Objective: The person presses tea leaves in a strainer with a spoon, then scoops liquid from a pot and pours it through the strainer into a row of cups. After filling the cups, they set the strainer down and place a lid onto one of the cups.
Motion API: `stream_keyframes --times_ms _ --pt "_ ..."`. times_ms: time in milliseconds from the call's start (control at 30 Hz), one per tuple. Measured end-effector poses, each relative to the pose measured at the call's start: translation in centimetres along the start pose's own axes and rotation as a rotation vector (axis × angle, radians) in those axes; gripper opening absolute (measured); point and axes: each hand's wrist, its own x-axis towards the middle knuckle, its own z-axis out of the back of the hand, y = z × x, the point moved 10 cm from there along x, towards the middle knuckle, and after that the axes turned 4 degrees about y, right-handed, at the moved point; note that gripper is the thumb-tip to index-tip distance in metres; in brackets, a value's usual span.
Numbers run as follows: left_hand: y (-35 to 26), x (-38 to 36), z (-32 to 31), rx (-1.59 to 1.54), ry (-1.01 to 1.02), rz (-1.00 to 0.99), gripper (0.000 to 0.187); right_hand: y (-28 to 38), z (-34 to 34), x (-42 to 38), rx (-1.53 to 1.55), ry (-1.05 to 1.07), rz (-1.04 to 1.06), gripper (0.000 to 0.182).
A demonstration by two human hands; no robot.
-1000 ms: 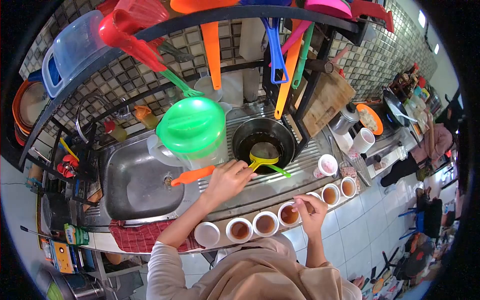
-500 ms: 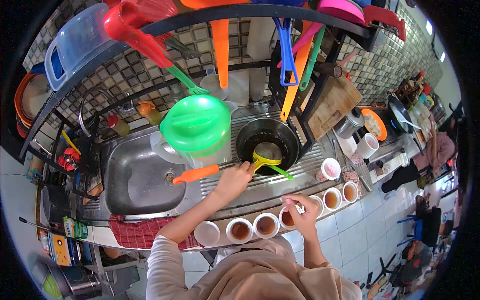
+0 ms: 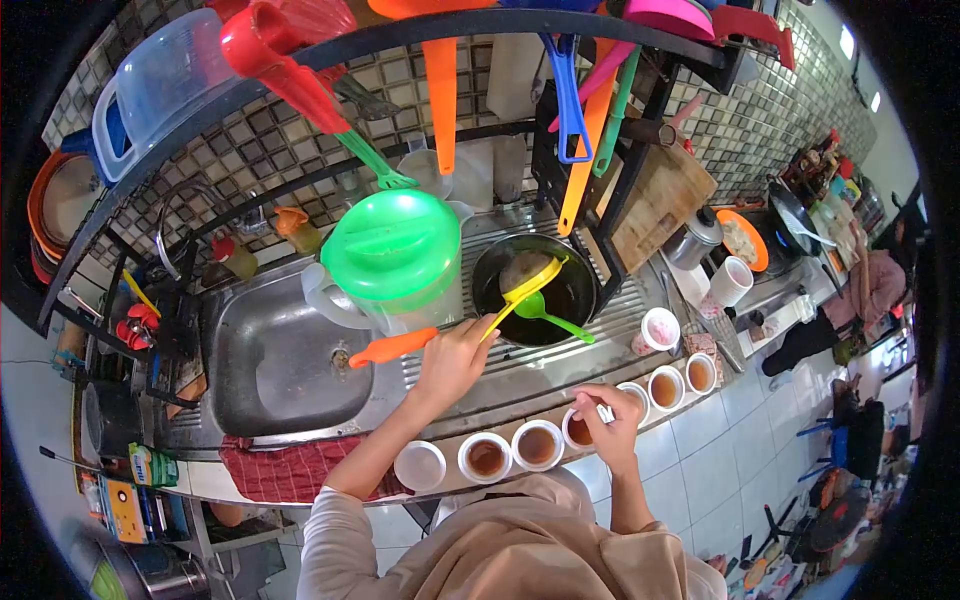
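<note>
My left hand [image 3: 452, 362] is closed around the handle of a yellow strainer [image 3: 532, 280]. The strainer's mesh bowl is tilted over a dark pan [image 3: 487, 300] of dark liquid on the drainboard. A green ladle [image 3: 545, 316] rests in that pan, its handle over the near rim. By my left wrist lies an orange handle [image 3: 395, 347]. My right hand [image 3: 612, 425], fingers curled together, hovers over a row of white cups, partly covering a cup [image 3: 577, 430] of brown liquid; what the fingers pinch, I cannot tell. Left of it stand two filled cups [image 3: 537, 446] and a pale cup [image 3: 419, 467].
A clear jug with a green lid [image 3: 390, 245] stands beside the sink [image 3: 285, 350]. Utensils hang from a black rack [image 3: 480, 22] overhead. A cup with pink contents [image 3: 658, 329] sits right of the pan. Another person [image 3: 880, 290] is at the far right.
The strainer has lifted and tilted up from the liquid, baring the green ladle's bowl. My left hand has shifted slightly left; my right hand stays over the cups.
</note>
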Motion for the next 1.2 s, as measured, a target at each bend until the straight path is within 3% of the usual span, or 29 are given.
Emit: stream_keyframes --times_ms 133,300,367,467,667,800,1067,1200 --pt "0.3 -0.7 1.2 -0.133 -0.085 0.021 0.022 0.7 -0.4 0.2 -0.018 0.0 0.004 0.009" --pt "2.7 -2.3 0.8 -0.484 -0.074 0.23 0.023 1.8 0.2 1.9 -0.203 -0.006 0.084 0.015" --pt "3.1 -2.8 0.8 -0.492 -0.088 0.216 0.024 1.4 0.2 3.0 -0.371 0.082 0.094 0.025" --pt "3.0 -3.2 1.0 -0.52 -0.079 0.259 0.025 2.4 0.3 4.7 -0.554 0.08 0.221 0.026" --pt "3.9 -4.7 0.2 -0.641 -0.052 0.354 0.026 -1.4 -1.2 8.3 -0.742 0.175 0.23 0.026" --pt "4.3 -5.3 0.0 -0.718 -0.045 0.397 0.028 -4.4 -3.1 10.5 -0.912 0.237 0.203 0.027" --pt "5.4 -6.0 0.2 -0.709 -0.043 0.423 0.029 -8.6 -6.7 12.4 -1.216 0.597 0.008 0.033" --pt "5.8 -6.1 0.5 -0.686 -0.049 0.442 0.029 -6.5 -6.4 12.7 -1.255 0.449 0.128 0.025"
